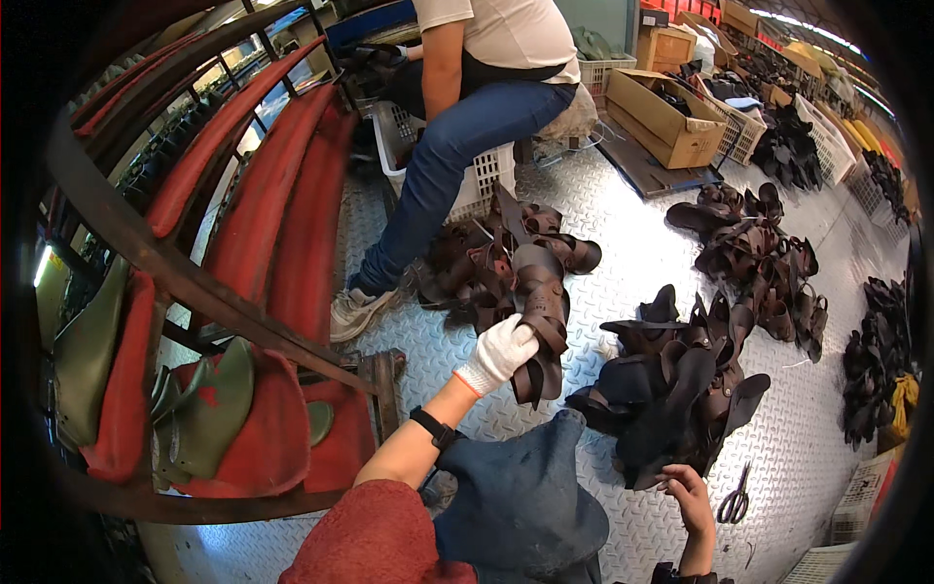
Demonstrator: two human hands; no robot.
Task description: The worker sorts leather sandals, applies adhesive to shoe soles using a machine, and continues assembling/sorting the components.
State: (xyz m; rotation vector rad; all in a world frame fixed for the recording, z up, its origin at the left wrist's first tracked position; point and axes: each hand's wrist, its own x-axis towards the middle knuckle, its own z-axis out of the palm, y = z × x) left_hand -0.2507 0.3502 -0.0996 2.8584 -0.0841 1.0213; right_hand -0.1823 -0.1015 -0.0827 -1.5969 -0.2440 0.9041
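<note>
My left hand [501, 352], in a white knit glove, closes on a dark brown leather shoe upper [538, 311] with strap-like cut-outs. This piece lies along a stack of similar brown uppers [472, 268] on the floor. My right hand [693, 498] is bare, its fingers pinched at the lower end of a long black shoe upper [671, 419]. That black piece rests over a heap of dark uppers [715, 346]. Beside my right hand lies a pair of black-handled scissors [736, 498].
At left stands a metal rack [209, 292] with red-covered shelves and green shoe-shaped pieces [209, 404]. A co-worker in jeans [486, 141] sits ahead by a white plastic crate [482, 180]. More brown uppers [754, 253] and a cardboard box [671, 127] are at the right.
</note>
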